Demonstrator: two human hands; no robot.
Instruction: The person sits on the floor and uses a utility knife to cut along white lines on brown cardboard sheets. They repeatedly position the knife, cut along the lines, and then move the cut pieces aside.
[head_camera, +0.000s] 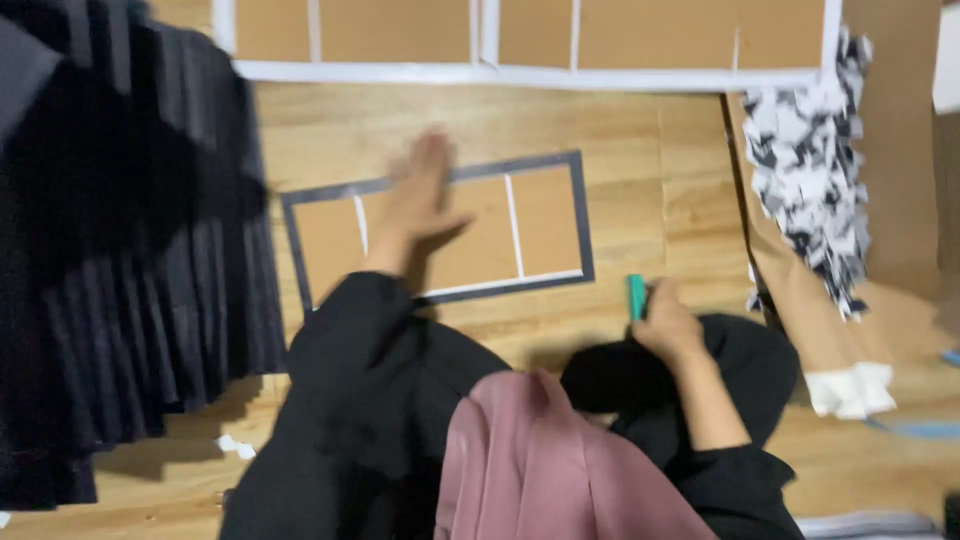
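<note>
Near: pink cloth (540, 470) and black sleeves fill the bottom of the view; soft fabric, loose folds.

Right hand (668, 325), near right, is closed around a small teal tool (636, 296). Only its tip shows above the fist and the kind of tool can't be told. It rests low, near the knee, well apart from the panel.

Left hand (420, 200) lies flat on the panel (540, 215), fingers stretched and pointing far, grip fully open, holding nothing, only pressing. The frame is blurred here, so exact finger contact can't be told.

The panel sits mid-floor: a flat brown card rectangle, slightly tilted, with a dark grey border and thin white strips splitting it into sections.

Doing it well, as I judge it: keep the palm flat and spread to pin the card so it can't skid on the smooth wood floor (620, 130); press evenly, not on one corner; keep the tool tip off the card face.

Left: a stack of dark sheets (130, 280), fanned, matte, with thin edges.

Right: a brown card box (800, 300) with a heap of black-and-white paper scraps (810, 170), ragged and light.

Far: a larger panel (530, 40), same brown card, with a white border and white dividers.
</note>
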